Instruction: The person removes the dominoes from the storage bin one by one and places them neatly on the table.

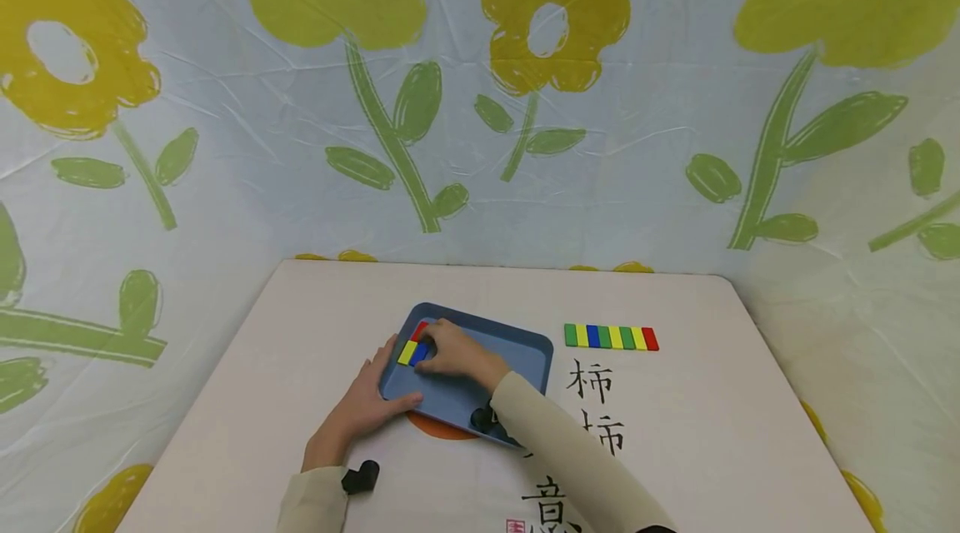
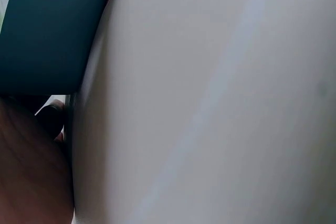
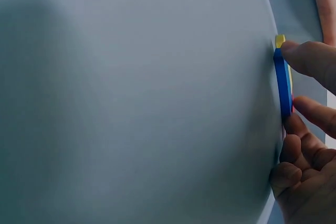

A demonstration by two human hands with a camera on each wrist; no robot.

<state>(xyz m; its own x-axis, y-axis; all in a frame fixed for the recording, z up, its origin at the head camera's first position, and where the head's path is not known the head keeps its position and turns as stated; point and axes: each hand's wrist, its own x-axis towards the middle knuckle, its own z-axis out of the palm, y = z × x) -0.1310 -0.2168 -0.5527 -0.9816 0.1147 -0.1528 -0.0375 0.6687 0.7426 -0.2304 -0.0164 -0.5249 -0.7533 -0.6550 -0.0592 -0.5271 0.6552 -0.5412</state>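
A blue-grey tray stands on the table, and small coloured tiles lie together in its left part. Among them are a red tile, a yellow tile and a blue tile. My right hand reaches over the tray and pinches the blue tile between thumb and fingers, beside the yellow one. My left hand rests against the tray's left corner, fingers straight along the left side and thumb over the near rim. In the left wrist view the tray's outer wall hides the tiles.
Right of the tray, a row of green, yellow, blue and red tiles lies on the table. Black written characters and an orange shape show on the tabletop. A flowered cloth hangs behind and at the sides.
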